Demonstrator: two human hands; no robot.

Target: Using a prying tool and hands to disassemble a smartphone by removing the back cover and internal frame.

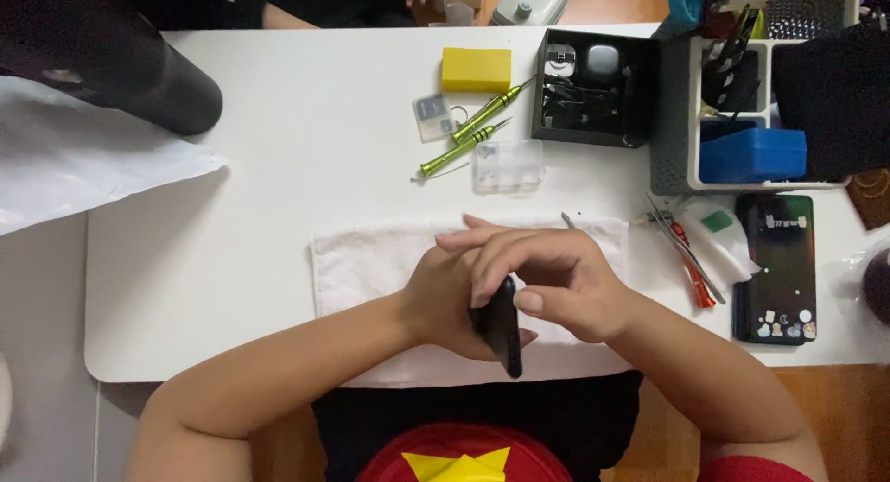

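We have both hands wrapped round a slim black phone (501,326), held on edge just above the white cloth (371,260) at the near side of the desk (278,185). Our left hand (445,297) cups it from behind and below, fingers closed on its far face; our right hand (556,283) lies over the top, thumb pressed against the upper edge, fingers folded across the left hand's. So each grip is clamped on the phone, and only its narrow edge and lower end show between them.

The main risk, as we judge it, is a slip. The phone stands on edge with its lower end hanging out past both grips and over the near border of the cloth, so if the thumb's push is uneven it could twist out and fall toward our lap or the floor. Squeezing too hard across a thin body could also flex it or crack a glass face.

Beyond the grips, well apart, lie two green screwdrivers (473,134) and a clear parts box (507,165); to the right of the right grip are red-handled tweezers (691,264) and a second phone (775,269) lying flat. A sudden jerk of the right elbow could sweep those off the desk's edge.
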